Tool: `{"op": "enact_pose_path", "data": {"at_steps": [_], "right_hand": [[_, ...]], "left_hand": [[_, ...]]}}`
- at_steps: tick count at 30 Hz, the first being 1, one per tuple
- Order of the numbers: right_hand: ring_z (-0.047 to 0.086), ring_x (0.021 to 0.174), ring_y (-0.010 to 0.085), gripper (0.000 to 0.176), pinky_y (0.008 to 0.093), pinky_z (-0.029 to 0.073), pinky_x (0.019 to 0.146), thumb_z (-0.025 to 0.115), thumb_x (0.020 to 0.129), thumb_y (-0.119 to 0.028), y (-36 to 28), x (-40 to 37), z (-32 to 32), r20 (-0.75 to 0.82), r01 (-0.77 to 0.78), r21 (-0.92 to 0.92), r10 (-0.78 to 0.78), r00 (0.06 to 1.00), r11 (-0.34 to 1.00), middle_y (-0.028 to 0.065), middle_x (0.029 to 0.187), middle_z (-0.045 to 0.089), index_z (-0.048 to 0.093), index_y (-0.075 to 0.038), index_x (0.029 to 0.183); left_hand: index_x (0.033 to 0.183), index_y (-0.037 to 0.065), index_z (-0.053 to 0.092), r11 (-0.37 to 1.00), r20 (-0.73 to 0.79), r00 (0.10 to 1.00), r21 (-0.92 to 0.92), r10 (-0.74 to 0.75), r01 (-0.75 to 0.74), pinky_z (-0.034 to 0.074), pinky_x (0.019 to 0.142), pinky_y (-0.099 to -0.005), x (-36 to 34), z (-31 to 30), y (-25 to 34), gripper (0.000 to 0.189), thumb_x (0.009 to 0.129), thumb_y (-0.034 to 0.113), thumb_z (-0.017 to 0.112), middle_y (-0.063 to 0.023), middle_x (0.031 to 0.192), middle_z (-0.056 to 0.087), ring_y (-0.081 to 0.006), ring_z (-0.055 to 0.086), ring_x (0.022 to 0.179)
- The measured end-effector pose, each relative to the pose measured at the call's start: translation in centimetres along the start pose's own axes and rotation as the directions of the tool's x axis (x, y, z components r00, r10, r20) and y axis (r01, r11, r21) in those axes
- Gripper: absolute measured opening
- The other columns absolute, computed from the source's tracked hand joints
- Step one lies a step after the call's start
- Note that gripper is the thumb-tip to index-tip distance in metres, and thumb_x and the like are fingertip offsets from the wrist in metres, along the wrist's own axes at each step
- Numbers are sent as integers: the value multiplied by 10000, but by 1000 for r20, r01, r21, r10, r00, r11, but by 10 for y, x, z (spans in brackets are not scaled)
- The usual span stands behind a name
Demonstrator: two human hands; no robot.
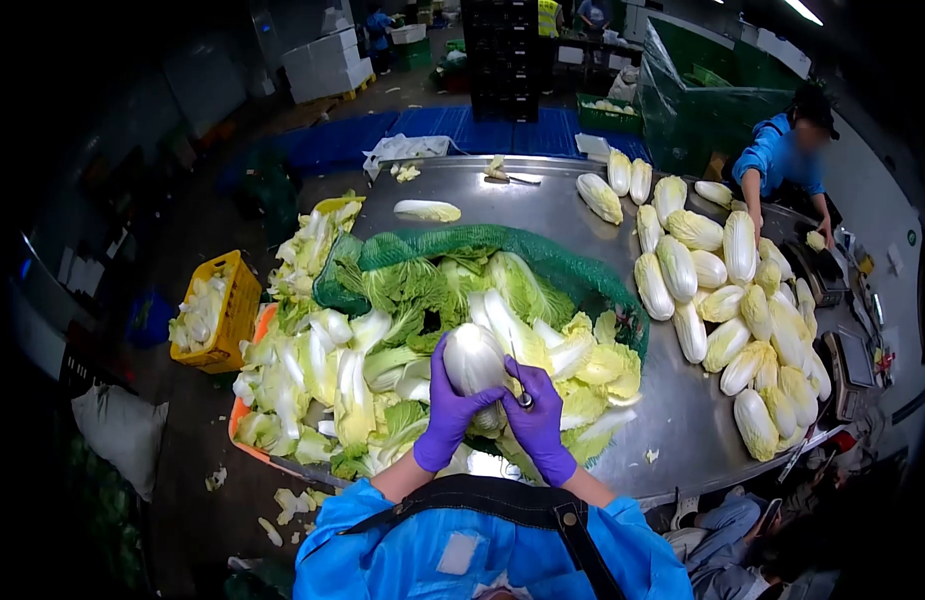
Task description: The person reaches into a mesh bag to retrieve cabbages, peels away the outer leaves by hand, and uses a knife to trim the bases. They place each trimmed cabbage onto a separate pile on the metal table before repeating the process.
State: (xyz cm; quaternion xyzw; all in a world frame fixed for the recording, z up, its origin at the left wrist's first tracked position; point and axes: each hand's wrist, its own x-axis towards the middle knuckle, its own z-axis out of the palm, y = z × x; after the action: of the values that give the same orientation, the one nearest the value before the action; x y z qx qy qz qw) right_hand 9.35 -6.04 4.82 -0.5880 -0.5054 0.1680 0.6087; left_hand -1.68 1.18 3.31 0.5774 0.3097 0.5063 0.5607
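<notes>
A napa cabbage (474,358) with its white base facing up is held before my chest. My left hand (455,408), in a purple glove, is wrapped round its left side. My right hand (535,412), also gloved, grips a small knife (526,398) with its thin blade pointing up, and its thumb touches the cabbage's right side. Below and around both hands lie loose cabbage leaves (355,385). Behind them a green mesh bag (438,238) lies open with leafy green cabbages (403,285) in it.
Many whole cabbages (724,265) lie on the right of the steel table (543,205). A co-worker (783,160) reaches in there, near scales (851,360). A yellow crate (245,300) of leaves stands left. Another knife (511,178) lies at the far edge. Someone sits lower right.
</notes>
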Motion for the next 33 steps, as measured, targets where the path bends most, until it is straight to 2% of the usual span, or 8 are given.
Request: {"op": "enact_pose_path", "data": {"at_steps": [10,12,15,19,23,27,30,33], "right_hand": [[587,854,159,216,264,452,764,651,756,-10,18,-12,10,-82,-99,225,120,989,969,84,913,610,593,13,963],[526,600,67,165,194,419,534,654,778,-55,24,-13,12,-25,-201,452,238,971,869,40,814,609,597,2,921],[559,670,74,156,203,454,613,656,771,-24,24,-8,0,153,-438,485,420,895,757,47,832,633,606,1,917],[511,573,44,113,182,422,515,657,769,-26,22,-2,-5,96,-382,418,378,921,824,36,796,639,619,-1,873],[520,579,54,110,190,416,501,629,792,-46,23,2,-19,102,-338,527,337,936,780,52,834,638,612,-6,892],[527,603,59,233,192,426,522,656,767,-50,19,7,-22,128,-344,521,328,936,781,60,946,629,587,-18,987],[502,602,52,459,205,437,603,724,662,-33,11,8,-16,118,-125,191,103,988,974,42,973,624,564,-28,1092],[509,610,63,402,210,427,616,710,666,-18,8,7,-15,140,-145,42,138,981,989,38,909,626,600,-51,1051]], "left_hand": [[1336,69,214,999,-24,1000,-52,-2,1,420,930,-355,-4,3,2,1024,544,170,854,-129,1262,372,-245,445,1134],[1340,71,207,995,-15,1000,-94,-26,24,423,927,-352,-4,4,4,1028,544,154,853,-127,1265,372,-243,445,1135],[1339,68,223,996,10,999,-81,-40,41,419,928,-354,-3,2,4,1013,548,164,849,-125,1264,378,-242,446,1132],[1330,54,252,995,17,999,-91,-35,36,392,950,-353,0,-8,-8,926,600,160,812,-119,1249,402,-239,436,1139],[1328,35,274,832,150,957,-471,-250,292,360,984,-352,4,-17,-7,758,722,170,709,-108,1245,436,-233,430,1157],[1329,37,274,747,191,931,-557,-311,364,354,981,-347,4,-19,-12,754,726,154,711,-103,1247,434,-229,426,1156],[1326,33,276,759,212,938,-550,-276,348,357,980,-348,3,-16,-14,752,728,165,713,-107,1243,437,-228,428,1157],[1317,31,289,786,200,947,-528,-253,322,358,978,-348,4,-13,-12,738,730,172,712,-109,1229,447,-230,431,1155]]}}
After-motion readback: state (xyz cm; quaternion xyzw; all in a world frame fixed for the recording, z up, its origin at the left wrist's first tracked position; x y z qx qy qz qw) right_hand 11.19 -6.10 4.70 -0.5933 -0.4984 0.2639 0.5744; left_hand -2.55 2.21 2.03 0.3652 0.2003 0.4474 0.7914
